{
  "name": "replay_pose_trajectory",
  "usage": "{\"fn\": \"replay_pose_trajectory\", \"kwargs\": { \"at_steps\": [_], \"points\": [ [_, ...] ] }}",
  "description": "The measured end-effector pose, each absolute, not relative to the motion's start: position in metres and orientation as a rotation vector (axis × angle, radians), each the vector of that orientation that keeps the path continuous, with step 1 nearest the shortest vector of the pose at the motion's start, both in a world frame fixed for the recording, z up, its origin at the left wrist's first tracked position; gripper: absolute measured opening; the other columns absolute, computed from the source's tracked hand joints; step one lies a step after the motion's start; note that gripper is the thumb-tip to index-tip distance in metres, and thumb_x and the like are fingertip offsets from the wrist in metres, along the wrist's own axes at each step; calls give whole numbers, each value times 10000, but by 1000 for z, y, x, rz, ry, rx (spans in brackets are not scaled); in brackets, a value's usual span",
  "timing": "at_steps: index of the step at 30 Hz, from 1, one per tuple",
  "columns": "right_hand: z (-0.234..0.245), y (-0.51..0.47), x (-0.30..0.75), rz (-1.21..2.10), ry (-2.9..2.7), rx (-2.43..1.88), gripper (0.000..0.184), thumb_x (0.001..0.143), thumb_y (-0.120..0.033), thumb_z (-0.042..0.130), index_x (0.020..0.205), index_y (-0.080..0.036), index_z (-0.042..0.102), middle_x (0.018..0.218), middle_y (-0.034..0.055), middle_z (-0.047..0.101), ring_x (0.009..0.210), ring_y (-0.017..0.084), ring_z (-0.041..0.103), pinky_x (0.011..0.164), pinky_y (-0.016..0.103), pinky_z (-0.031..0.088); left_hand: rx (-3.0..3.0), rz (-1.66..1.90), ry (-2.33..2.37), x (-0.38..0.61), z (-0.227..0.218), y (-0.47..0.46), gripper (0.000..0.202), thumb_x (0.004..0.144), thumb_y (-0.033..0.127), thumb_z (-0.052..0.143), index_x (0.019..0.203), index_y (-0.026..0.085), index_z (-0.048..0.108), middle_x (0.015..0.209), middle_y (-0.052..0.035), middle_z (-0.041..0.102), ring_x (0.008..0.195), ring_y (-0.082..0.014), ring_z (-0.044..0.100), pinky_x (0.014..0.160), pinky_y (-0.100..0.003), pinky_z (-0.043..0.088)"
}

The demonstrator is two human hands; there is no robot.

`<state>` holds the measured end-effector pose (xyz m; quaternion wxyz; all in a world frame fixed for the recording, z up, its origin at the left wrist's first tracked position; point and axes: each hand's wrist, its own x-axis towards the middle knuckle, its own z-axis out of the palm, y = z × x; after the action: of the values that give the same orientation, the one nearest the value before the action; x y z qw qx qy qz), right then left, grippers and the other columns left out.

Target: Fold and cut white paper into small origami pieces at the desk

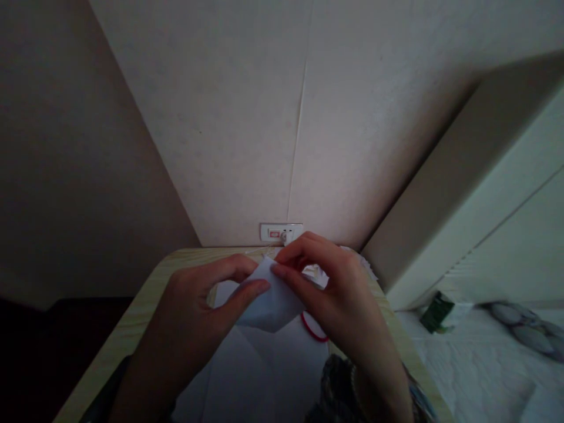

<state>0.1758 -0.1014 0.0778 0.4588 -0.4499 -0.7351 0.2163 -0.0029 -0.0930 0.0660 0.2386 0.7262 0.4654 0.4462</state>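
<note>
Both hands pinch one folded white paper [273,299] above the table [132,329]: left hand [198,305] holds its left edge, right hand [330,288] its top, fingertips nearly touching.

Dim room: pale wall [247,117], wall socket [281,232], light wood table [136,320], white bed [476,364] right.

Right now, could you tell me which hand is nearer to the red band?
Right. The right hand overlaps the red band, hiding part of it; the left hand is across the paper, farther off.
</note>
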Motion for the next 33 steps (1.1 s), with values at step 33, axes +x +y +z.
{"fn": "replay_pose_trajectory", "kwargs": {
  "at_steps": [33],
  "points": [
    [77, -101, 174, 729, -1501, -1061, 107, 851, -178, 644, 749, -204, 661, 718, -54, 680, 693, 89, 610, 633, 203, 439, 1406, 1558, 1243, -18, 75, -98, 112, 629, 255, 799, 557, 263, 714, 515, 66, 669, 413, -68, 578, 361, -84, 412]
  ]
}}
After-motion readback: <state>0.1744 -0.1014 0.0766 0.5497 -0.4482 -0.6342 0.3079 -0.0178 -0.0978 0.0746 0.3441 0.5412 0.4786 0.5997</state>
